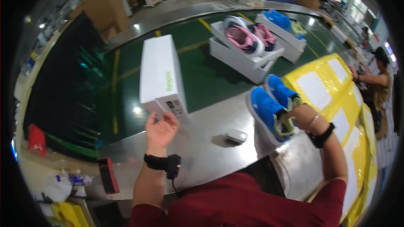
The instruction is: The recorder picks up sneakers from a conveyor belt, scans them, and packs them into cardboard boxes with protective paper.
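My left hand [162,131] is open, palm up with fingers apart, just below the near end of a closed white shoebox [160,65] on the green conveyor belt [200,86]. Whether its fingertips touch the box is hard to tell. On the right, my right hand [302,116] is closed at the collars of a pair of blue sneakers [265,108] with pale green lining. Their toes point away from me, over the metal table edge [210,143]. Some fingers are hidden inside the shoe openings. A small grey-white mouse-shaped object [236,136] lies between my hands.
Beyond are an open white shoebox [235,61] with pink and navy sneakers [244,38] and another with blue sneakers [280,20]. Yellow-wrapped packages [328,84] line the right side, where another person [378,77] works. A red-edged phone-like object [108,175] lies at left.
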A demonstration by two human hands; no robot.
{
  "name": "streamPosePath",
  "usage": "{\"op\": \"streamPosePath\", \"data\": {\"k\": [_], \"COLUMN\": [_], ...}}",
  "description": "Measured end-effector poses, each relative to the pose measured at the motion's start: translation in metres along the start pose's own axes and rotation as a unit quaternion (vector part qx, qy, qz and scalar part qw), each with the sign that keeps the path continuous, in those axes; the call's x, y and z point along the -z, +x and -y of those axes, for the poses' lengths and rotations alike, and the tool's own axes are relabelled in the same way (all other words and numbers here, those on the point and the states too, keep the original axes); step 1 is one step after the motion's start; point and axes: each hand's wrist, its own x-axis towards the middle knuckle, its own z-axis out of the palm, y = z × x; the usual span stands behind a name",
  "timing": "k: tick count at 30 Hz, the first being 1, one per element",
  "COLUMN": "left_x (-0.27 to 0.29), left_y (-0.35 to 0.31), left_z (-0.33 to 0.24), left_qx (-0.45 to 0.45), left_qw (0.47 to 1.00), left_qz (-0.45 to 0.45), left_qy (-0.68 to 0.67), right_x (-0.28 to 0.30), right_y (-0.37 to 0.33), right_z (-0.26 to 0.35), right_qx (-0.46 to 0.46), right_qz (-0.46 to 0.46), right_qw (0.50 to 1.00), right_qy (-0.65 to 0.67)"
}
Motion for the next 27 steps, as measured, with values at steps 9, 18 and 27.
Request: {"op": "streamPosePath", "data": {"k": [9,18,27], "left_x": [-0.067,-0.081,-0.047], "left_y": [-0.003,0.055,0.028], "left_z": [-0.074,-0.095,-0.155], "left_qx": [-0.497,-0.319,-0.354], "left_qw": [0.463,0.391,0.420], "left_qz": [-0.085,-0.061,-0.106], "left_qy": [0.729,0.861,0.829], "right_x": [0.074,0.056,0.045], "right_y": [0.126,0.231,0.238], "right_z": [0.155,0.283,0.219], "right_qx": [0.332,0.274,0.316], "right_qz": [-0.289,-0.275,-0.348], "right_qw": [0.897,0.920,0.882], "right_qy": [0.026,-0.058,0.009]}}
